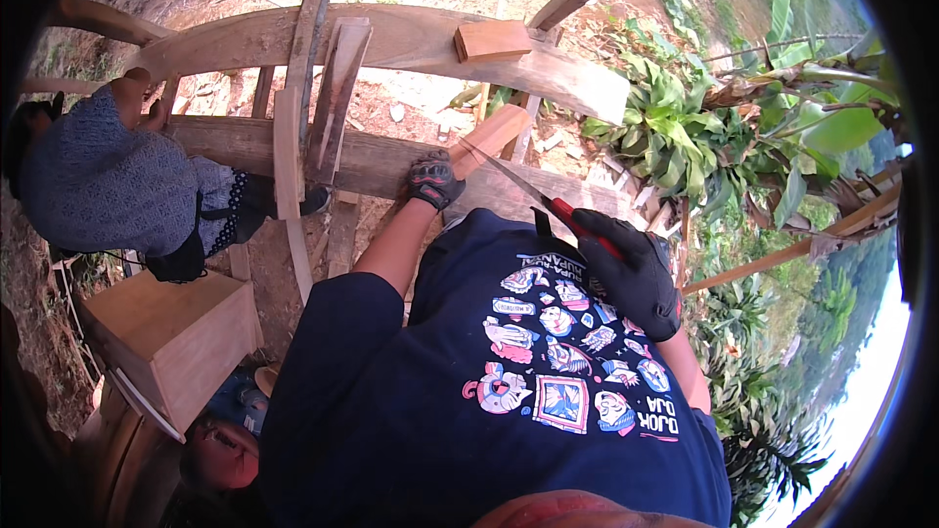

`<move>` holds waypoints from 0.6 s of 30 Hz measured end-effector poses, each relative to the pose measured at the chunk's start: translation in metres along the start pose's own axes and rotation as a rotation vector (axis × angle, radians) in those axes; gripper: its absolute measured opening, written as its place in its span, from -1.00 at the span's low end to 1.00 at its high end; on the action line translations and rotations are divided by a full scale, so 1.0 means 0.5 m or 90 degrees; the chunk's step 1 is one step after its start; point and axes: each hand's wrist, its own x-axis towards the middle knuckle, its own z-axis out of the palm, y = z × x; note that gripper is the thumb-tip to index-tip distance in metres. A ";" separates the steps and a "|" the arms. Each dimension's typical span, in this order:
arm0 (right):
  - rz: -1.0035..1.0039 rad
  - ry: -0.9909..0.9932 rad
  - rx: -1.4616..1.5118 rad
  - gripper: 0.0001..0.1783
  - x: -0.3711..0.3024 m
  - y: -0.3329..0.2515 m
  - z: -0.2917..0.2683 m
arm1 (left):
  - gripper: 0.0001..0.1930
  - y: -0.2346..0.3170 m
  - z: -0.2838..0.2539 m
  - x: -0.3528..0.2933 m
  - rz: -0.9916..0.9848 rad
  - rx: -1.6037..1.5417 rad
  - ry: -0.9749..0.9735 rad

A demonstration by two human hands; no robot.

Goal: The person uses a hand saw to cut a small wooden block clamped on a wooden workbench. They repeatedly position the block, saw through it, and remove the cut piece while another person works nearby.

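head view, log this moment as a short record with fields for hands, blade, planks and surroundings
left hand: black-gloved, at the near end of the reddish-brown oblong wooden block; exact grip unclear
right hand: black-gloved, closed around the red-handled tool with a long tapering metal blade
blade: reaches the block; contact unclear
near plank: weathered brown wood
far plank: brown wood, bearing a second reddish-brown wooden block
surroundings: person in blue-grey patterned clothing left, green leafy plants right

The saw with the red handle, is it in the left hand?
No, the gloved right hand grips the red handle of the saw, while the left hand holds the wooden piece.
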 end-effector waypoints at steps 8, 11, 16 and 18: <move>0.025 -0.018 0.025 -0.59 0.014 -0.006 0.019 | -0.36 -0.019 0.017 0.008 0.006 -0.065 -0.024; 0.008 -0.027 -0.016 -0.57 0.026 0.002 0.031 | -0.33 -0.020 0.027 0.008 0.012 -0.046 -0.009; 0.024 -0.040 0.006 -0.55 0.058 0.004 0.056 | -0.28 0.005 0.039 -0.004 0.005 0.019 -0.002; 0.021 -0.054 -0.013 -0.55 0.075 0.000 0.062 | -0.25 0.004 0.045 -0.011 0.028 0.030 0.043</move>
